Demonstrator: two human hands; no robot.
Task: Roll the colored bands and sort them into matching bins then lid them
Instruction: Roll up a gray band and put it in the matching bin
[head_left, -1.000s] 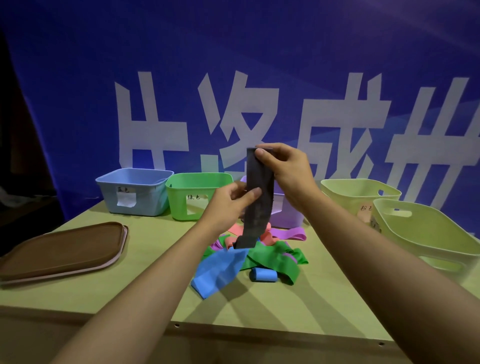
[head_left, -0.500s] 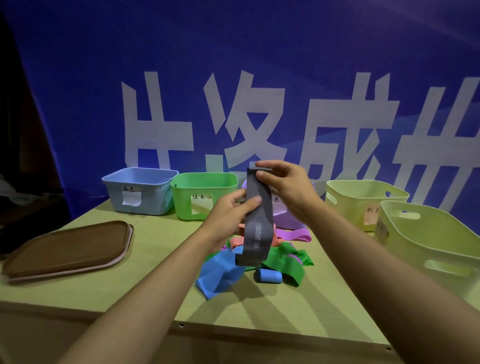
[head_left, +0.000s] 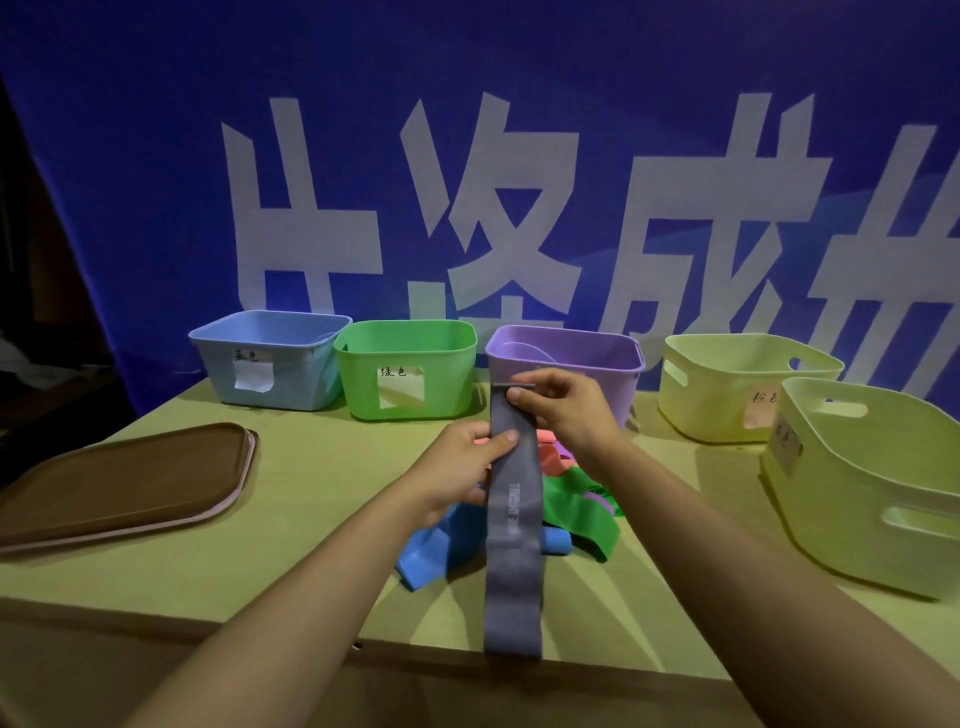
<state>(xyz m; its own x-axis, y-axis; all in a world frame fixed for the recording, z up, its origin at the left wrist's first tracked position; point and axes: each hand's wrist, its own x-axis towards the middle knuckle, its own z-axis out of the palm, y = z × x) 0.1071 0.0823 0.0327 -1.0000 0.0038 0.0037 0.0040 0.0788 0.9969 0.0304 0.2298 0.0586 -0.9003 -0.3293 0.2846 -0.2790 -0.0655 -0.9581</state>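
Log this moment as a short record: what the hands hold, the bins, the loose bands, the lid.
held item: grey band, hanging unrolled
right hand: pinches band's top end
left hand: pinches band lower down
bins, left to right: blue bin, green bin, purple bin, two yellow bins
loose bands: mixed pile on table behind the grey band
lid: brown lid flat on table, left
bins lidded: none

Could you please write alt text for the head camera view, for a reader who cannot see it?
Two hands hold a grey band upright over a table: right hand pinching its top, left hand gripping below. Behind are loose coloured bands, five open bins and a brown lid.
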